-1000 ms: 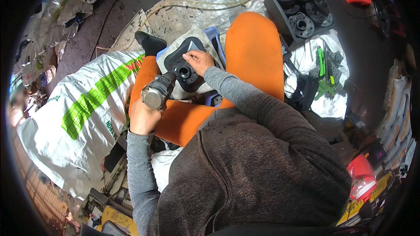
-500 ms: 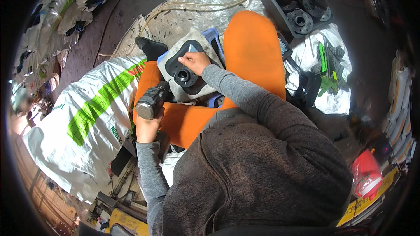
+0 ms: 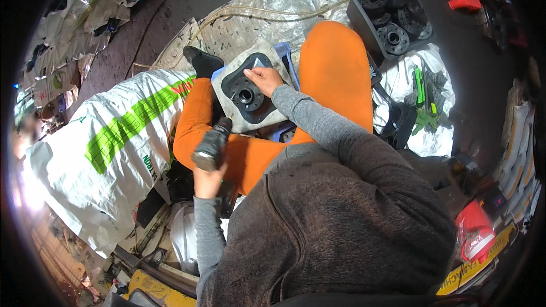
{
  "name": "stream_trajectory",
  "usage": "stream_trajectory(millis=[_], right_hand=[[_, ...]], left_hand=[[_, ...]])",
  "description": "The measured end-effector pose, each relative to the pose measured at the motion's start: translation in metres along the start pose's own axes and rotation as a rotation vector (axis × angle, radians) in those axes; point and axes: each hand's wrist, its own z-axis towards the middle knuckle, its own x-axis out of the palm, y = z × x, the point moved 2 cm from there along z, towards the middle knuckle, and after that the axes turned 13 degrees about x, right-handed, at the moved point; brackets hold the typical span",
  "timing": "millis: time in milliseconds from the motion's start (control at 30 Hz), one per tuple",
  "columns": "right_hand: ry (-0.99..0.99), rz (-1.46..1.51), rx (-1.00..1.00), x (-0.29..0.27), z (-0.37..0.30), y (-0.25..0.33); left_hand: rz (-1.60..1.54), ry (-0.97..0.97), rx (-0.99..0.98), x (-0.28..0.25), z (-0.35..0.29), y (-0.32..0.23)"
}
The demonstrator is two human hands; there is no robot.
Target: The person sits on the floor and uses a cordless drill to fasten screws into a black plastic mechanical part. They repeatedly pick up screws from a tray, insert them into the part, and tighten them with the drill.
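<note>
My left hand (image 3: 208, 183) is wrapped round a dark cordless drill (image 3: 210, 149), slightly blurred, its nose toward the near left edge of the work. A black rounded plate with a round hub (image 3: 247, 96) lies on a pale grey square pad (image 3: 225, 88) between my legs. My right hand (image 3: 265, 80) rests over the far right part of this plate, its thumb and fingers pinched together. What they hold, if anything, is too small to make out. Small holes ring the hub, and a blue frame (image 3: 292, 67) shows beside the pad.
A grey bin (image 3: 355, 20) of black round hubs stands at the far right. Right of my orange-clad knee, green-and-grey gloves (image 3: 430, 102) lie on a white sack (image 3: 441, 136). A large white sack (image 3: 142, 108) fills the left. A pale hose (image 3: 256, 10) crosses the sheet ahead.
My left hand and the drill have moved slightly right and closer to my body. My right hand stays over the same part of the plate. The whole view has shifted slightly.
</note>
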Motion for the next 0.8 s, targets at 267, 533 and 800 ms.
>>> stream_trajectory(millis=[267,533,800], right_hand=[[-0.087,0.062,-0.014,-0.008,-0.006,-0.004],[-0.092,-0.043,-0.102,-0.008,-0.016,-0.004],[-0.135,0.004,-0.189,-0.005,-0.013,-0.012]], left_hand=[[-0.108,0.428,-0.047,0.037,-0.061,0.014],[-0.293,-0.242,0.196,0.032,0.087,0.056],[-0.160,-0.361,0.381,0.083,0.127,0.064]])
